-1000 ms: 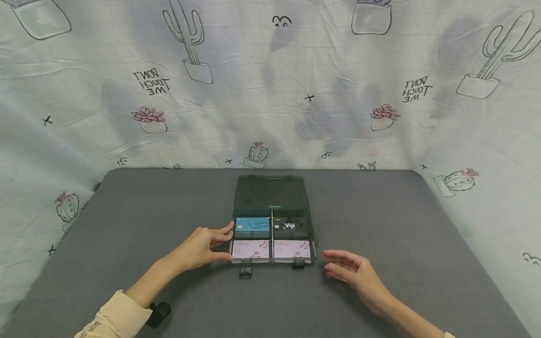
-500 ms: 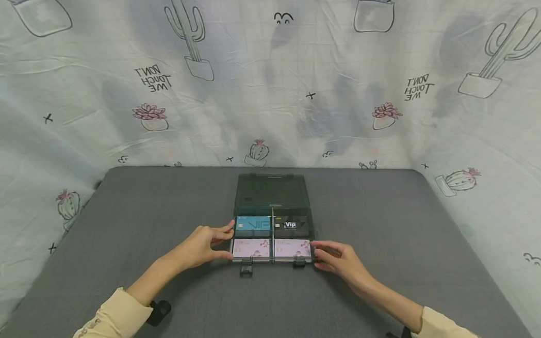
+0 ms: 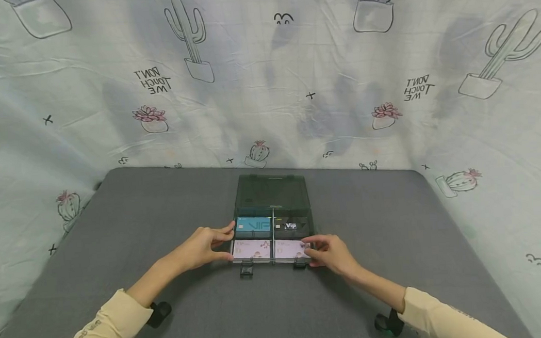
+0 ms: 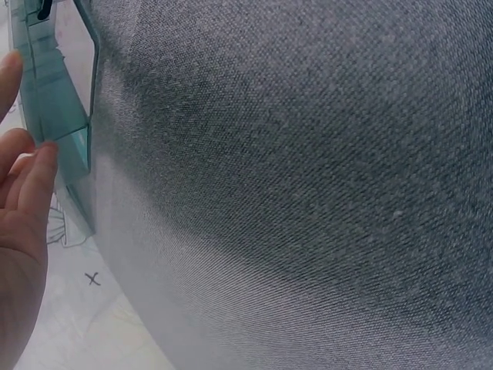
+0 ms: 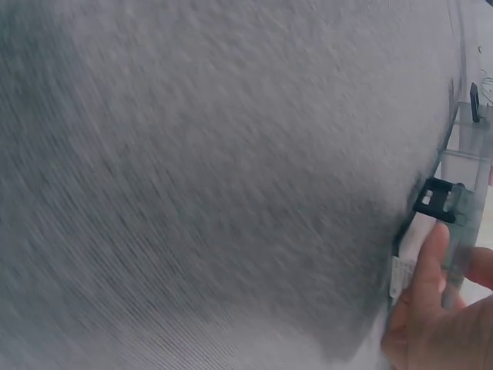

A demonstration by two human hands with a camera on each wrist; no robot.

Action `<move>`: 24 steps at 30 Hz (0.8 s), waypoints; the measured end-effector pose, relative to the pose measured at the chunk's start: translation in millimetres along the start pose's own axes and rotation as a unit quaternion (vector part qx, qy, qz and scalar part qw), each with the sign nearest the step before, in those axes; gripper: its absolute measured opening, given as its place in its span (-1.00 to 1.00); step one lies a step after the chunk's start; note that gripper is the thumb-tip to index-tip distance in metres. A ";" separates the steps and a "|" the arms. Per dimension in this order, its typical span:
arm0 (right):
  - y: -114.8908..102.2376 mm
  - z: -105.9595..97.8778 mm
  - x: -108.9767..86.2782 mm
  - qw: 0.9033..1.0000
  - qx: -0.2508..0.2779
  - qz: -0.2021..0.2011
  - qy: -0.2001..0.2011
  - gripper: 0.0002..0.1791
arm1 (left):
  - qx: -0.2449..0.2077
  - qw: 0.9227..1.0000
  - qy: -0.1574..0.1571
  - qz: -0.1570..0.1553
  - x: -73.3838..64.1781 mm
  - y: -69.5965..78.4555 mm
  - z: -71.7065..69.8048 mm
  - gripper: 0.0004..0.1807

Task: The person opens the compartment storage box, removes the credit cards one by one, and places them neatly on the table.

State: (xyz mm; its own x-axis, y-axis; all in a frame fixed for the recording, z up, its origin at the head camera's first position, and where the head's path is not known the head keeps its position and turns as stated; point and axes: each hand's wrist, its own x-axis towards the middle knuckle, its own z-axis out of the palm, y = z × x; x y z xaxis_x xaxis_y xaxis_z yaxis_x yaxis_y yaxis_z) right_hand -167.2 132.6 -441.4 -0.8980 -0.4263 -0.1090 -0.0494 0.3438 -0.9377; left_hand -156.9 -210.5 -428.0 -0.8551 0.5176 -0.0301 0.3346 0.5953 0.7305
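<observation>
A dark translucent plastic card box [image 3: 271,194] lies on the table with its lid folded back. Its compartments hold a blue VIP card [image 3: 250,224], a black Vip card [image 3: 290,225] and two pink VIP cards, left [image 3: 247,248] and right [image 3: 288,249]. Along the box's left wall rests my left hand [image 3: 203,248], thumb near the front corner and fingers farther back. My right hand [image 3: 332,254] has bent fingertips over the right end of the right pink card, with another finger low at the front wall. Whether it pinches that card, I cannot tell.
Two latches, left [image 3: 246,270] and right [image 3: 299,263], hang from the box's front edge. The grey table [image 3: 184,195] backs onto a pale cactus-print cloth [image 3: 265,76]. Black wrist-worn devices show below the left sleeve [image 3: 117,318] and right sleeve [image 3: 442,313].
My right hand has come in from the right, first to the box's right edge, then over the right pink card. My left hand has stayed at the left wall.
</observation>
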 end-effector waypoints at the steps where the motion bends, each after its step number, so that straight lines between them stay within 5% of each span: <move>1: -1.7 -1.1 1.3 1.000 -0.004 -0.004 -0.009 -0.69 | 0.001 1.000 0.000 0.001 -0.1 -0.1 -0.1 -0.33; 16: -17.9 3.8 18.7 0.987 -0.125 0.099 -0.028 -0.60 | 0.010 1.000 0.002 0.001 -0.8 -1.2 1.4 -0.34; 24: -16.4 5.4 18.2 0.983 -0.178 0.045 -0.002 -0.72 | 0.022 1.000 0.004 -0.001 0.1 1.9 0.5 -0.35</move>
State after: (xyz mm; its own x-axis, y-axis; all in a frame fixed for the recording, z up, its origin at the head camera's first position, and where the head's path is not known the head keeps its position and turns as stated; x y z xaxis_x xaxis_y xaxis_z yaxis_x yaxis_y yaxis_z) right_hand -180.4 114.7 -429.8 -0.9038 -0.3843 -0.1880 -0.1206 0.6505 -0.7499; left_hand -156.1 -209.0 -426.9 -0.8592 0.5110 -0.0252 0.3497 0.6225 0.7001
